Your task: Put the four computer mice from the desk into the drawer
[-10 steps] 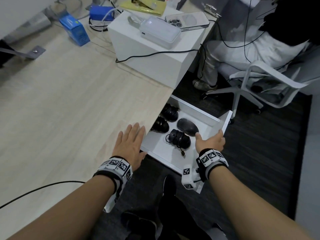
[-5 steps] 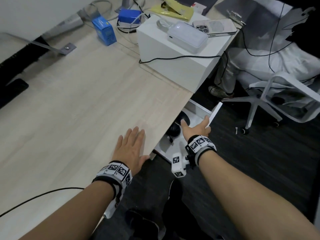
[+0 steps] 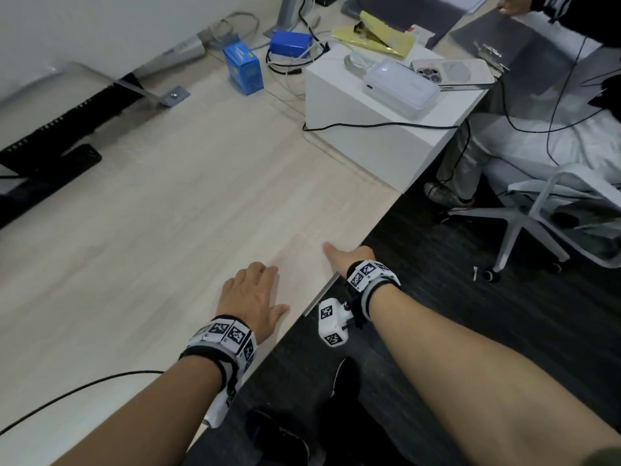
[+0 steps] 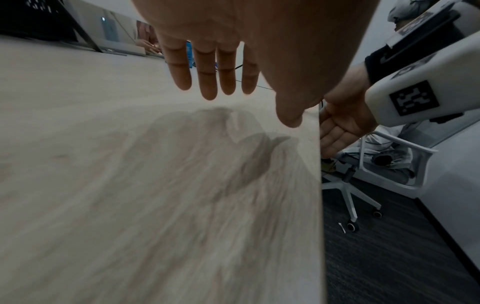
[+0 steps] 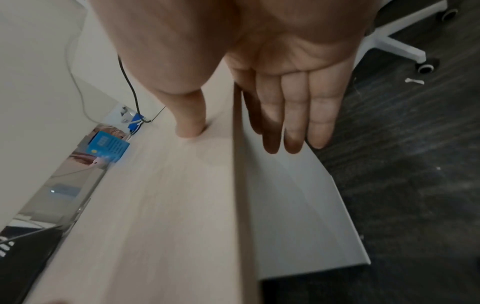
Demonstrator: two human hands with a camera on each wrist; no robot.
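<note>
While pale woodgrain desk (image 3: 161,230) underlies, both grips flat, slack, holding nothing: left hand (image 3: 250,297), right hand (image 5: 293,86).

Pale wood desk (image 3: 141,230) fills the view, its front edge running on a slant over dark carpet (image 3: 504,331). On it at the back stands a white box (image 3: 369,142), a black cable (image 3: 376,124) draped across its face. Left of that, a blue carton (image 3: 242,71) upright, a flat blue pack (image 3: 290,44) behind it among loose wires. A metal bracket (image 3: 173,95) sits further left, a dark phone (image 3: 72,159) near the left edge. A thin black cord (image 3: 84,386) trails over the near corner. Left hand (image 3: 250,297) lies flat at the front edge; right thumb (image 5: 191,121) presses the top.
</note>
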